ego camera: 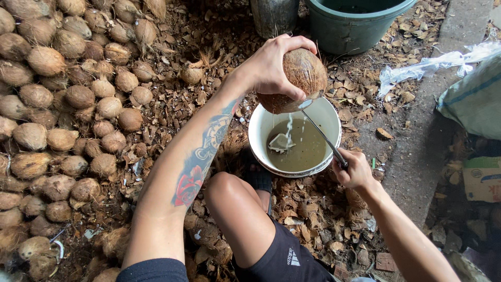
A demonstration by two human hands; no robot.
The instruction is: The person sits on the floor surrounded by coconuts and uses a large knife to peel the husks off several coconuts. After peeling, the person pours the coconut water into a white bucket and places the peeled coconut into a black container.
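Observation:
My left hand [271, 65] grips a brown husked coconut [305, 73] and holds it tilted over a white bucket [259, 130]. Thin streams of coconut water fall from the coconut into the cloudy liquid in the bucket. My right hand [355, 169] holds the handle of a long metal blade [321, 130]. The blade's tip touches the underside of the coconut at the bucket's far rim. My bent knee [229, 198] sits just in front of the bucket.
A large heap of husked coconuts [57, 104] fills the left side. Husk scraps cover the ground. A green tub [355, 23] and a dark metal container [274, 15] stand behind the bucket. Sacks [472, 99] and a cardboard box [482, 177] lie on the right.

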